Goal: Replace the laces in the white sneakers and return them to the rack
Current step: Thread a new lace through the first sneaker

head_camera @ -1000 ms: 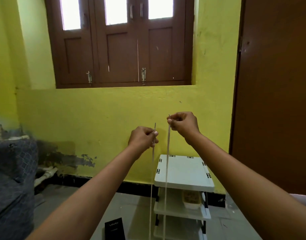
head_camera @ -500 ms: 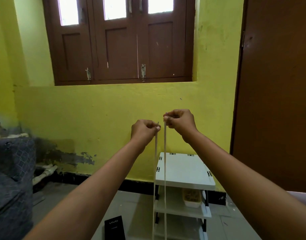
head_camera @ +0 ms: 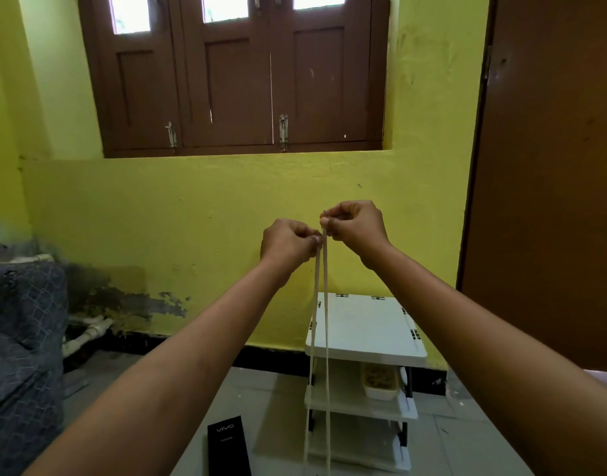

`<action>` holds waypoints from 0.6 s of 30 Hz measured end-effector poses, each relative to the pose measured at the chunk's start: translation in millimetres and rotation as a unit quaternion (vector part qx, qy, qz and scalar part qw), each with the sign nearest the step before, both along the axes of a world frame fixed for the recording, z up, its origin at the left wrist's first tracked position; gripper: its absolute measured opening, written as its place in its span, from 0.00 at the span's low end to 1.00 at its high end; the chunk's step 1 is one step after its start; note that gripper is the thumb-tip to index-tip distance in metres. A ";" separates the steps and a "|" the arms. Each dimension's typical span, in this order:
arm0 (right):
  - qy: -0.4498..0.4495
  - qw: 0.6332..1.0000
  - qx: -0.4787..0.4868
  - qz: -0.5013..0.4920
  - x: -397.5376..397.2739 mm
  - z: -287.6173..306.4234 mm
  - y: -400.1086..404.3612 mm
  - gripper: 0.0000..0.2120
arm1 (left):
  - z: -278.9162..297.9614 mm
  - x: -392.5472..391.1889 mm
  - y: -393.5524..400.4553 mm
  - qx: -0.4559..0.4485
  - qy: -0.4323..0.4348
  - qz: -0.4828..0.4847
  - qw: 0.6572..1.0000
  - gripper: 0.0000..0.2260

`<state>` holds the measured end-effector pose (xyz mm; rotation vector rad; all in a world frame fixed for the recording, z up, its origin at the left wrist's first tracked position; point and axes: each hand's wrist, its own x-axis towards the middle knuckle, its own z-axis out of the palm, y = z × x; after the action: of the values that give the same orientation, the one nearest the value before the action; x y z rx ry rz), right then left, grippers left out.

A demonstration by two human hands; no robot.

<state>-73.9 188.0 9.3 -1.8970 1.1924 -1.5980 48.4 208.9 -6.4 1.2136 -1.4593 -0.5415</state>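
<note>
- Progress check: the sneakers aren't in view anywhere, so I can't tell how far the lacing has got. The white rack [head_camera: 365,326] against the wall has no shoes on the shelves I can see, so returning them is left, I'd guess.
- Both arms are stretched out forward, hands raised and nearly touching.
- Left hand [head_camera: 288,243] and right hand [head_camera: 355,225] each pinch one end of the lace [head_camera: 321,304], fingers curled tight.
- Its two strands hang down side by side in front of the rack, past the bottom edge.
</note>
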 end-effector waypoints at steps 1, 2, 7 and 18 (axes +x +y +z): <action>-0.001 1.000 0.002 0.003 -0.4 -1.0 -0.3 0.05 | -1.4 1.7 -0.7 0.003 -0.002 -0.003 1.000 0.03; -0.002 1.000 0.009 0.006 -0.9 -4.4 -1.2 0.04 | -5.1 3.5 -1.1 0.008 -0.005 -0.010 1.000 0.03; -0.004 0.994 0.096 0.054 -7.4 -47.1 0.3 0.03 | -42.6 13.0 0.4 0.083 -0.007 -0.070 0.994 0.06; 0.229 0.924 0.304 -0.032 -46.8 -260.1 -2.4 0.06 | -216.4 26.5 -14.3 0.273 -0.136 -0.049 0.951 0.10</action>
<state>-120.7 185.6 -250.8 -1.8421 1.7026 -0.6716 74.9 194.6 -222.8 1.7061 -1.6649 -0.9158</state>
